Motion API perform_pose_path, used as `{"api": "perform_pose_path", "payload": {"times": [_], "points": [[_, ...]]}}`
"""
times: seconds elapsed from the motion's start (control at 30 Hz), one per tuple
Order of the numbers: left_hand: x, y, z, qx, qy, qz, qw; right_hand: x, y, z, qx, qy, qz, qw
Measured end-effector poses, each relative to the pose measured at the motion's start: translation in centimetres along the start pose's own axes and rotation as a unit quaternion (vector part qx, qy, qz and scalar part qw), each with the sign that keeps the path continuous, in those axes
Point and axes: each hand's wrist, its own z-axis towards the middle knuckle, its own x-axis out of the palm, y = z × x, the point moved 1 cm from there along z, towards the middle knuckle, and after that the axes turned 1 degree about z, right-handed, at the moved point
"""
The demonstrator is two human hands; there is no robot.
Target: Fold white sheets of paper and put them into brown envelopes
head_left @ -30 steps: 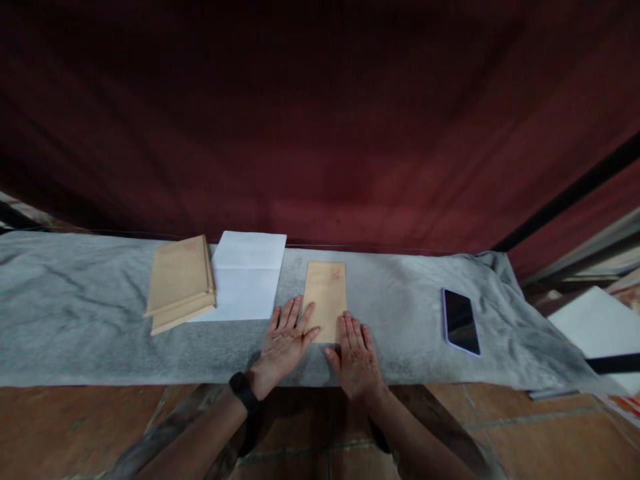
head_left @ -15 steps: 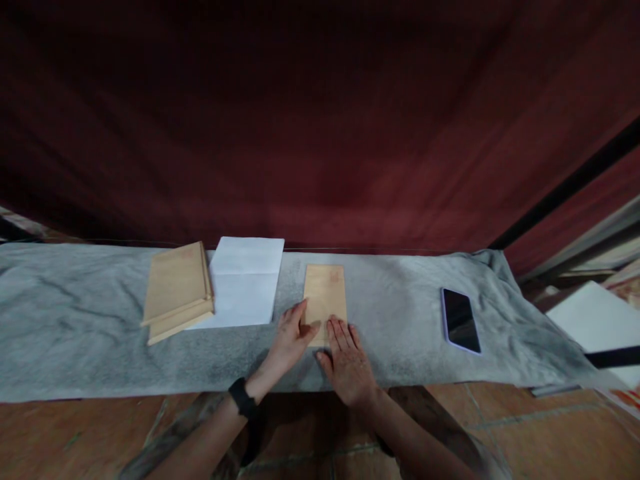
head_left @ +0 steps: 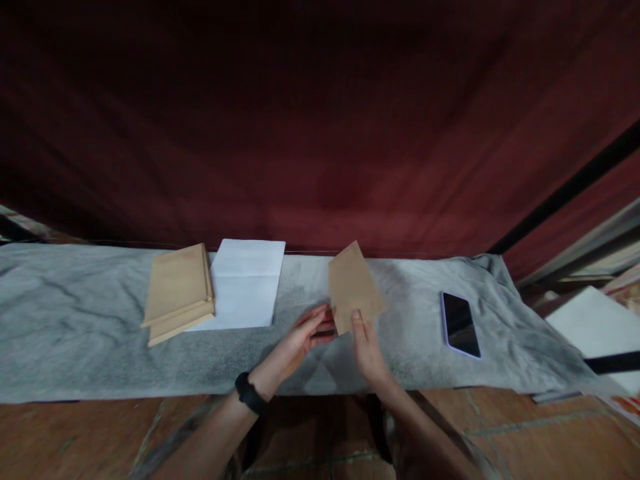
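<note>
A small brown envelope (head_left: 354, 285) is lifted off the cloth and tilted. My right hand (head_left: 367, 343) grips it by its lower edge, thumb on top and the fingers largely hidden beneath. Beside the envelope's lower left edge is my left hand (head_left: 304, 339), with its fingers partly stretched and apart; whether the fingertips touch the paper I cannot tell. A stack of brown envelopes (head_left: 177, 283) lies at the left, overlapping white paper sheets (head_left: 247, 283) that show a crease across the middle.
A grey cloth (head_left: 75, 333) covers the long, narrow surface. On its right side lies a phone with a purple edge (head_left: 461, 325). Behind hangs a dark red curtain (head_left: 320, 167). A black bar (head_left: 570, 187) slants at the right, near a white panel (head_left: 595, 320). Tiles (head_left: 90, 433) form the floor.
The envelope was flat on the cloth under both hands. My right hand has picked it up and turned it, while my left hand has come off its surface to the left edge.
</note>
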Motion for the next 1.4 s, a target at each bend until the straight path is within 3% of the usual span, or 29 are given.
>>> {"api": "perform_pose_path", "payload": {"times": [0.13,0.23,0.33,0.47,0.57,0.63,0.73,0.8,0.87,0.9,0.97,1.03,1.07,1.23,1.4], "points": [[0.5,1.3,0.5,-0.063,0.027,-0.046,0.997,0.6,0.1,0.0,0.088,-0.004,0.154,0.984],[0.6,1.8,0.9,-0.061,0.02,-0.07,0.996,2.0,0.6,-0.9,0.066,0.013,0.122,0.99],[0.3,1.7,1.1,-0.04,0.011,-0.026,0.999,2.6,0.1,-1.4,0.038,0.01,0.083,0.996],[-1.0,1.2,1.1,-0.038,-0.014,0.085,0.996,1.1,-2.3,-0.5,0.044,-0.028,0.11,0.993],[-2.2,1.1,1.0,-0.039,-0.041,0.155,0.986,-0.4,-4.1,0.4,0.06,-0.08,0.072,0.992],[-3.0,1.4,1.1,-0.039,-0.054,0.189,0.98,-0.9,-4.2,0.6,0.03,-0.054,0.035,0.997],[-3.7,2.2,1.3,-0.035,-0.062,0.237,0.969,-0.6,-3.0,-0.2,-0.059,0.056,-0.025,0.996],[-3.9,2.6,1.3,-0.02,-0.066,0.282,0.957,-0.1,-1.9,-1.3,-0.121,0.127,-0.081,0.981],[-3.9,2.5,1.1,0.02,-0.091,0.383,0.919,0.3,-1.1,-2.3,-0.174,0.181,-0.139,0.958],[-3.8,2.3,0.9,0.042,-0.118,0.457,0.881,0.4,-0.9,-2.8,-0.193,0.198,-0.165,0.947],[-3.4,1.7,0.4,0.071,-0.17,0.609,0.772,0.5,-0.8,-3.3,-0.214,0.214,-0.199,0.932],[-2.8,1.1,0.1,0.091,-0.181,0.698,0.687,0.6,-0.9,-3.6,-0.226,0.212,-0.209,0.927],[-2.5,0.9,0.1,0.115,-0.166,0.712,0.672,0.7,-1.1,-3.7,-0.233,0.208,-0.208,0.927],[-1.5,1.6,1.8,0.29,-0.025,0.698,0.654,1.1,-1.1,-4.5,-0.27,0.18,-0.18,0.929],[-2.0,2.5,3.9,0.251,0.086,0.76,0.593,-0.5,0.3,-3.6,-0.277,0.266,-0.112,0.916]]}}
